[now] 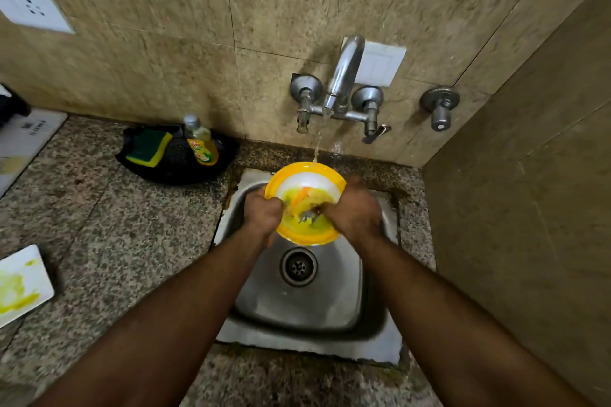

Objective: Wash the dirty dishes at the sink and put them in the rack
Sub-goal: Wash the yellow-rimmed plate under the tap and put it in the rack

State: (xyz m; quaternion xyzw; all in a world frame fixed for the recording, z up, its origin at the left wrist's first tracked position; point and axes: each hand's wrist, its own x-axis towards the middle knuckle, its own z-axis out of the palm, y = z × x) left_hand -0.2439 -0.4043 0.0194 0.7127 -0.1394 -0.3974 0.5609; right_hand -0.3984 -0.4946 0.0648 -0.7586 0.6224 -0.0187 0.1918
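Left hand [263, 213] grips the yellow bowl's [305, 175] rim over the sink [334, 294], under the running tap [344, 73]. Right hand [355, 213] curls inside, seemingly on a fork [309, 215], though blurred. Wet rim could slip; tilted, the yellow residue splashes the tabletop [99, 195].

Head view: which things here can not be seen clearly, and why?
- Right hand: motion blur; its grip on the fork is unclear.
- Yellow-rimmed plate: both hands cover its sides.
- White plate: cut off by the left edge.
- Bottle label: too small to read.
- Rack: not in view.
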